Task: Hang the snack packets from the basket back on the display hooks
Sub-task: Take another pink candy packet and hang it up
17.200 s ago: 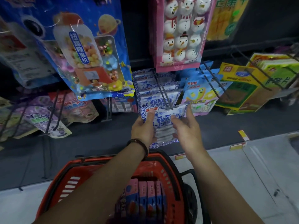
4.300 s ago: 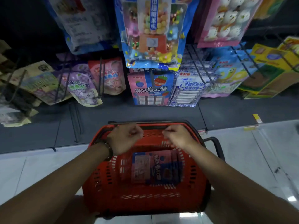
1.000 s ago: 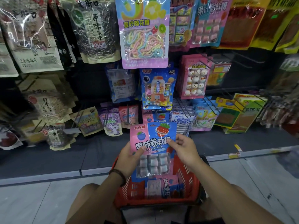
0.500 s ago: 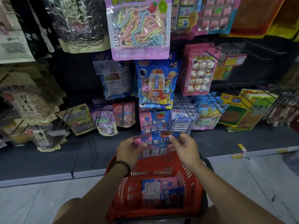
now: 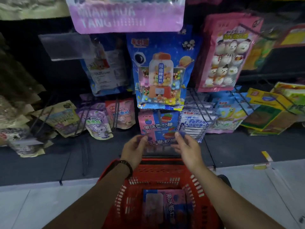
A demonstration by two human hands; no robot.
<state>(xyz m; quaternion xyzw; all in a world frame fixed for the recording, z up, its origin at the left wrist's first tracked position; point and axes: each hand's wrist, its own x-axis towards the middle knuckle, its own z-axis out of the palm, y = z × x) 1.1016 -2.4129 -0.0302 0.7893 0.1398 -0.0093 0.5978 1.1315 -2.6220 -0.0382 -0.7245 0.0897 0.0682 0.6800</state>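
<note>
Fingers [image 5: 144, 138] of the left hand [image 5: 134, 150] pinch the upper left corner of a pink-and-blue snack packet [image 5: 159, 142]; the right hand [image 5: 189, 148] pinches its upper right corner. The packet is held upright above the far rim of the red basket [image 5: 156, 169], just in front of matching hung packets [image 5: 158, 123] on a display hook [image 5: 159, 115]. A second packet [image 5: 165, 207] lies flat in the basket. A blue gumball-machine packet [image 5: 162, 71] hangs above, and white-and-blue packets [image 5: 193, 124] hang to the right.

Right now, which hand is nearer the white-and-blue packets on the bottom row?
Right. The right hand is just below the white-and-blue packets; the left hand is farther left, across the pink-and-blue packet both hold.
</note>
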